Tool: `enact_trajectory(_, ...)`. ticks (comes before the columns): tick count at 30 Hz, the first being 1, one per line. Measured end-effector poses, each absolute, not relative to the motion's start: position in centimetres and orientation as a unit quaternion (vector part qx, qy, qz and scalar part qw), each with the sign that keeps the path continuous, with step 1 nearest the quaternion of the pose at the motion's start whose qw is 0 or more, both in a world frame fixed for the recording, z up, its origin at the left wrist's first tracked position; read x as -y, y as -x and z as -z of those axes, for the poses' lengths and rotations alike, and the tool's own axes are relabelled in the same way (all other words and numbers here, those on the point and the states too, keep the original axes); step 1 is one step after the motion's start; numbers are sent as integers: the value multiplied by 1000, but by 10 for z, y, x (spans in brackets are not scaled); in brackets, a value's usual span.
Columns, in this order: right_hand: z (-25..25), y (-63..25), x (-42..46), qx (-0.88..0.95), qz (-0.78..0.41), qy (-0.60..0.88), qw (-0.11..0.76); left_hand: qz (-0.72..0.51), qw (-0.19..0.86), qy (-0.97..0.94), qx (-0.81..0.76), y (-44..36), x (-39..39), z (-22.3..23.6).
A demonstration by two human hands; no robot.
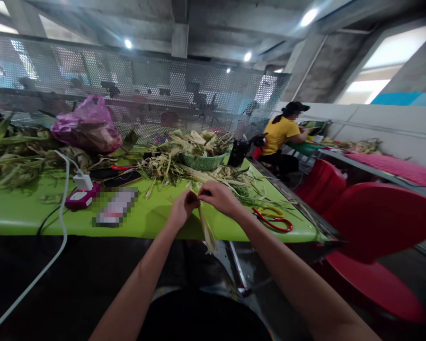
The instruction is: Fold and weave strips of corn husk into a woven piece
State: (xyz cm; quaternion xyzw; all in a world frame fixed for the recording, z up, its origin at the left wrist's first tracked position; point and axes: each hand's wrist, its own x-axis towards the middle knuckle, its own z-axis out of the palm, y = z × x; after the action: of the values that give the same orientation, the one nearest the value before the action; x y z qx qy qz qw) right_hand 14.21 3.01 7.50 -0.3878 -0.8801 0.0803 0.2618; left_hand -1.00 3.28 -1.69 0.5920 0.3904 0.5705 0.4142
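Note:
Over the front part of the green table point(156, 222), my left hand point(183, 207) and my right hand point(218, 196) meet with their fingertips close together. Both are closed in a pinch on a pale strip of corn husk point(206, 229). Its wider, frayed end hangs down past the table's front edge. The upper end is hidden among my fingers. To the right of my right hand lie scissors with red handles point(282, 225) and another tool with yellow handles point(271, 212). Behind my hands, loose dried stalks and husks point(170, 166) spread across the table.
A green basket point(204, 162) heaped with husks stands behind. At left are a pink plastic bag point(88, 124), a purple power strip point(83, 196) with a white cable and a blurred rectangular item point(116, 207). Red chairs point(379, 218) stand right; a person in yellow point(279, 135) sits beyond.

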Motion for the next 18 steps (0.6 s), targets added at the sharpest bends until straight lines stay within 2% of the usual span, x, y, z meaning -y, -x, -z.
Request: enact_trajectory(18,-75,-144,-35,879,-71,390,266,-578,465,-560,-368,11,-37,23)
